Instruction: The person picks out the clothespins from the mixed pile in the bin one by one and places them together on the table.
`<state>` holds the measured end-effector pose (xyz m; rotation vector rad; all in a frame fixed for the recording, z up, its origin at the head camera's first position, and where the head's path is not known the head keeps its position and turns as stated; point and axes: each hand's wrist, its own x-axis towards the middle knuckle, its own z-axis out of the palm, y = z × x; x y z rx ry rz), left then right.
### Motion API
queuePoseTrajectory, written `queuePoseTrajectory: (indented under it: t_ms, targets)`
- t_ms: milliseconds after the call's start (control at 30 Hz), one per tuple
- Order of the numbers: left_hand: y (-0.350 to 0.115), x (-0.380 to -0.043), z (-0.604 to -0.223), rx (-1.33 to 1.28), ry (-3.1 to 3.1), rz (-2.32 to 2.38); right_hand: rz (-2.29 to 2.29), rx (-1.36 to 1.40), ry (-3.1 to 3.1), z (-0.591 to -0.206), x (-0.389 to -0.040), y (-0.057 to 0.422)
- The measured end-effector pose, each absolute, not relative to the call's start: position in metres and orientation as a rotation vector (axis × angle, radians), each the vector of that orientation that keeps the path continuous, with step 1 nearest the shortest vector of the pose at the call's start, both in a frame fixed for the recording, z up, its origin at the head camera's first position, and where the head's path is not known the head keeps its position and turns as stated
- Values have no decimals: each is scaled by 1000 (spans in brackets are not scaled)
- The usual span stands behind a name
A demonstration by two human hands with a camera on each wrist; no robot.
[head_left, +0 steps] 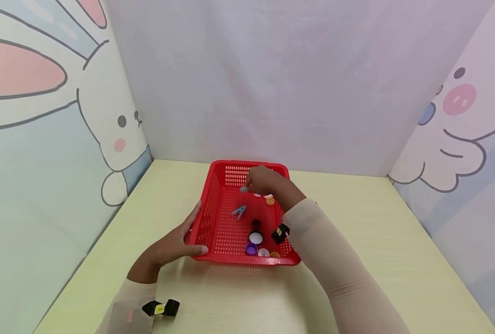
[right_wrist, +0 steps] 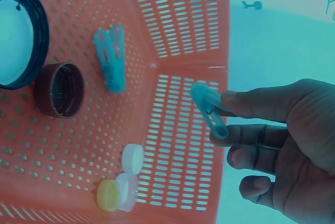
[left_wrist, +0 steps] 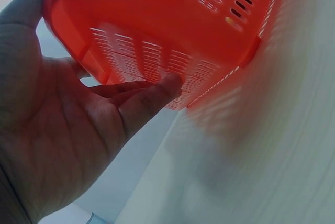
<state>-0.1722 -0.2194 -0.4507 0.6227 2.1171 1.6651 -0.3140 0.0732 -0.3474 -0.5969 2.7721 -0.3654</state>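
A red perforated plastic basket (head_left: 205, 197) sits on the table. At its near left corner my left hand (head_left: 168, 246) holds the rim, thumb over the top and fingers along the outer wall, as the left wrist view shows. Over the far part of the basket, my right hand (head_left: 266, 181) pinches a blue clothespin (right_wrist: 209, 110) between thumb and index finger. The other fingers are loosely bent. Another blue clothespin (right_wrist: 111, 59) lies on the basket floor, apart from both hands.
Bottle caps lie in the basket: a dark brown cap (right_wrist: 60, 90), a black-rimmed white lid (head_left: 256, 238), a purple cap (head_left: 251, 249), a yellow cap (right_wrist: 108, 195) and several pale ones. The light table (head_left: 356, 222) meets walls at the back and both sides.
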Motion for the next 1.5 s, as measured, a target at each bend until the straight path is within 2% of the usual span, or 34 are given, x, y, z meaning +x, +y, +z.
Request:
queuePoseTrajectory:
  t_ms: [367, 800, 1167, 1500]
  targets:
    - [-217, -170, -449, 615, 2102, 1676, -415, -617, 2869, -321, -295, 89]
    - [-221, -169, -451, 611, 2122, 1667, -551, -672, 2969, -310, -256, 115]
    - [-219, -168, -451, 602, 2119, 1664, -561, -549, 3061, -304, -227, 138]
    - [-218, -167, -447, 590, 2127, 1664, -551, -399, 3127, -316, -208, 165]
